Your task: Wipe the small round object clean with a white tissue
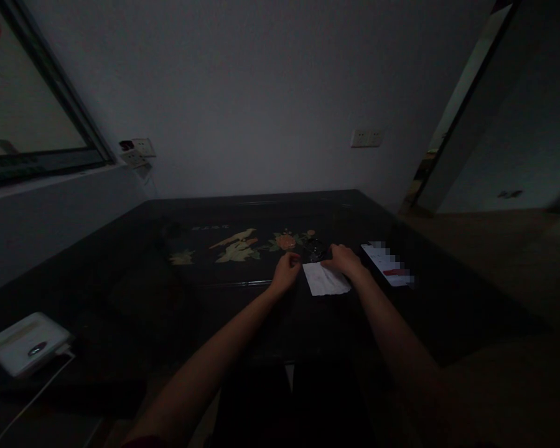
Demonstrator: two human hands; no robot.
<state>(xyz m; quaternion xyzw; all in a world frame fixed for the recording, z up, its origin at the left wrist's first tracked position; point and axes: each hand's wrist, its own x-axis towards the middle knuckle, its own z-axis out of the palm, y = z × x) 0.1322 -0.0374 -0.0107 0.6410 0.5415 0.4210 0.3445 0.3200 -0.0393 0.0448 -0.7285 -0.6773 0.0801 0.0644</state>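
Note:
On the dark table, a creased white cloth or paper sheet lies flat between my hands. My left hand is just left of its upper corner, fingers curled together; what they hold, if anything, is too dark to make out. My right hand reaches over the sheet's upper right side. Its thumb rests near the top edge of the sheet, apart from the bent fingers. Just beyond the sheet, between both hands, is a dark, shiny, thin-rimmed object that resembles glasses; the dim light hides its details.
Right of my right hand lies a partly pixelated white flat item with a red mark. A white box with a cable sits at the table's left. Birds and flowers decorate the tabletop. Behind it is a wall with a socket.

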